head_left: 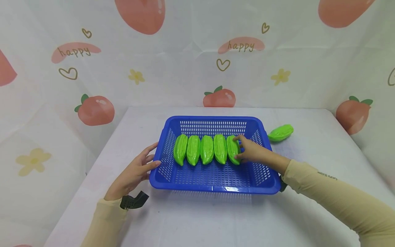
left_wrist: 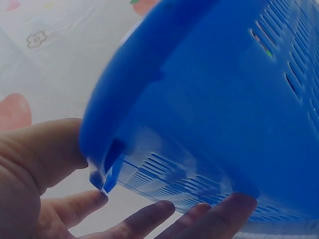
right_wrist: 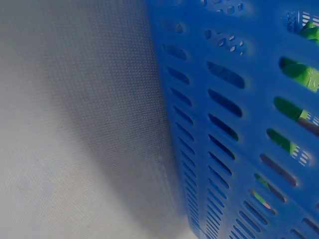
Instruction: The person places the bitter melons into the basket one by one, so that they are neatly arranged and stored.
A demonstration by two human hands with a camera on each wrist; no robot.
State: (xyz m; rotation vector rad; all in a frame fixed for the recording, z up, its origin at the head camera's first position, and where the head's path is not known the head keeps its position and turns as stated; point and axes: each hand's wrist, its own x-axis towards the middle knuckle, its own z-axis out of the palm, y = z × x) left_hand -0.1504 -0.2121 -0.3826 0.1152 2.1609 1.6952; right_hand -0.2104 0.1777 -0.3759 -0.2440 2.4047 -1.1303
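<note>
A blue plastic basket (head_left: 213, 189) holds several bright green toy bitter melons (head_left: 193, 151) lying side by side in a row. My left hand (head_left: 135, 171) holds the basket's left rim, thumb over the edge. In the left wrist view its fingers (left_wrist: 149, 219) lie along the outside of the wall. Inside the basket my right hand (head_left: 251, 151) grips the rightmost bitter melon (head_left: 232, 148), with the thumb near its lower end and a finger near its top. The right wrist view shows only the basket's slotted side wall (right_wrist: 224, 129), which hides that hand.
Another green bitter melon (head_left: 281, 133) lies on the white table (head_left: 200, 223), just beyond the basket's right side. A white cloth backdrop (head_left: 179, 68) with printed fruit, flowers and hearts rises behind and at both sides.
</note>
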